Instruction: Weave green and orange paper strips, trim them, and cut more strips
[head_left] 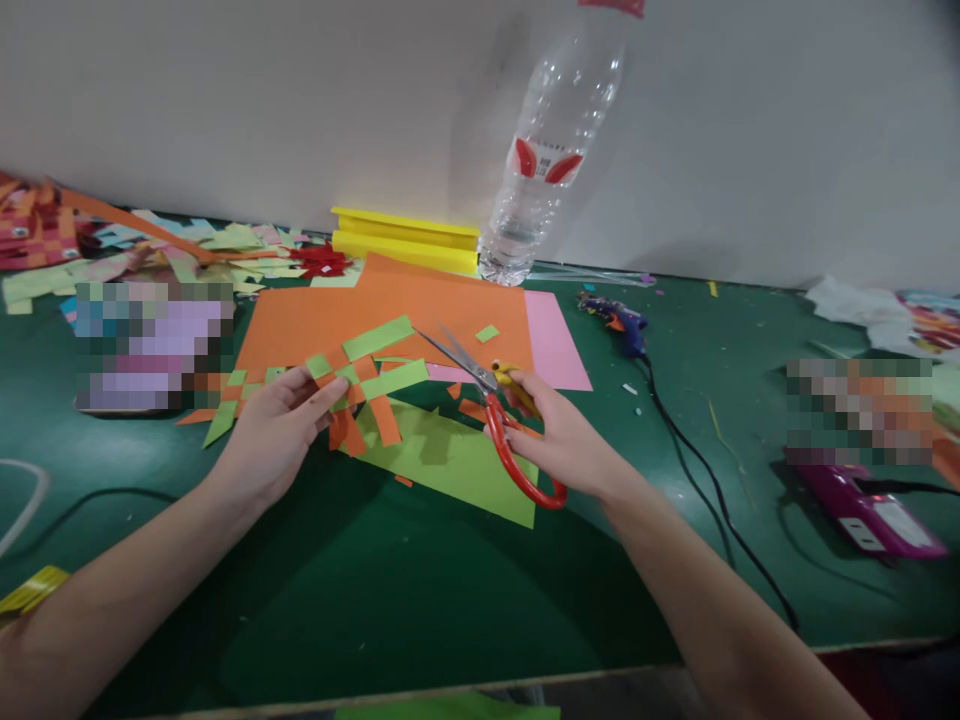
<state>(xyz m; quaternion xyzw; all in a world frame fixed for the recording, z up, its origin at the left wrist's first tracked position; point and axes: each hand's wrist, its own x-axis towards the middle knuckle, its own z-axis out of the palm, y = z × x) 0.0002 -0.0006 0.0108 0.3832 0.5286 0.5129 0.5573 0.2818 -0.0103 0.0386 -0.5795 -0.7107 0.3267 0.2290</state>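
Note:
Between the thumb and fingers of my left hand [289, 425] is a small weave of orange and green paper strips [358, 380], its loose ends sticking out to the right and downward. My right hand [559, 430] grips a pair of scissors [517, 465] with red and yellow handles. The blades are slightly apart and point up and left, their tips close to the weave's upper green strip but not around it. Beneath lie a green paper sheet [457, 460] and a large orange sheet [450, 300]. Another orange and green woven piece [232, 390] lies partly behind my left hand.
A tilted-looking clear plastic bottle [555, 120] stands by the wall beside a yellow folded strip [405, 240]. A glue gun [619, 322] trails its black cord across the right side. Paper scraps [187, 240] pile up at the back left. A magenta device [862, 505] lies at the right.

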